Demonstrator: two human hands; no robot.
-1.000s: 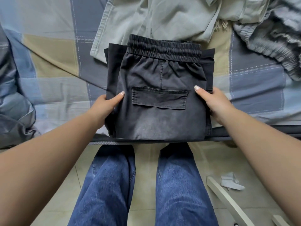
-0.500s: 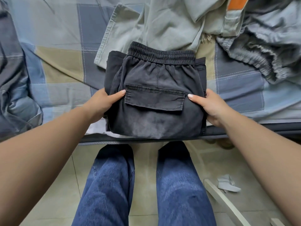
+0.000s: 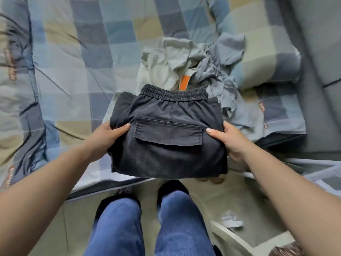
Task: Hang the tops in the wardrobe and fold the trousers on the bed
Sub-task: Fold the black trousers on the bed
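We hold folded dark grey trousers [image 3: 169,137] over the bed's [image 3: 77,71] near edge, elastic waistband away from us and a flapped pocket facing up. Our left hand [image 3: 108,137] and right hand [image 3: 230,141] grip its sides, thumbs on top, fingers tucked beneath. Crumpled pale garments [image 3: 184,65] lie just beyond.

Left hand [image 3: 108,134] and right hand [image 3: 228,139] hold folded black trousers [image 3: 166,137] by the sides above the bed [image 3: 73,61] edge.
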